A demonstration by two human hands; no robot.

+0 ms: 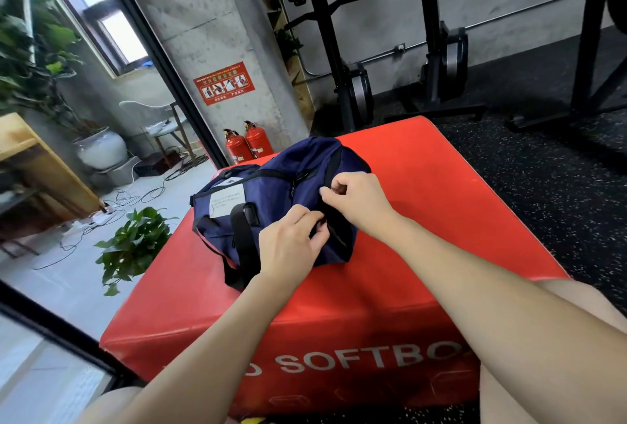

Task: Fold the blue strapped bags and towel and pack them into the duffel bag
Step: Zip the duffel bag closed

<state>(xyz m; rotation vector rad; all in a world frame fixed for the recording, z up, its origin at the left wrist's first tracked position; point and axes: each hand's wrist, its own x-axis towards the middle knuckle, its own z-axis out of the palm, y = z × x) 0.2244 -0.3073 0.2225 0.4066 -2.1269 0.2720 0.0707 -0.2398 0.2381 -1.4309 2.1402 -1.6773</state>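
A navy blue duffel bag (271, 193) with black straps and a white label lies on a red soft box (424, 220). My left hand (291, 244) pinches the bag's near end beside a black zipper line. My right hand (359, 199) pinches the same end a little higher, on the black zipper strip. Both hands sit close together at the bag's right end. No towel or other blue strapped bag shows in view.
Two red fire extinguishers (249, 145) stand against a concrete pillar behind the box. A potted plant (135, 244) and loose cables lie on the floor to the left. Black gym machines (437, 50) stand at the back right on dark rubber flooring.
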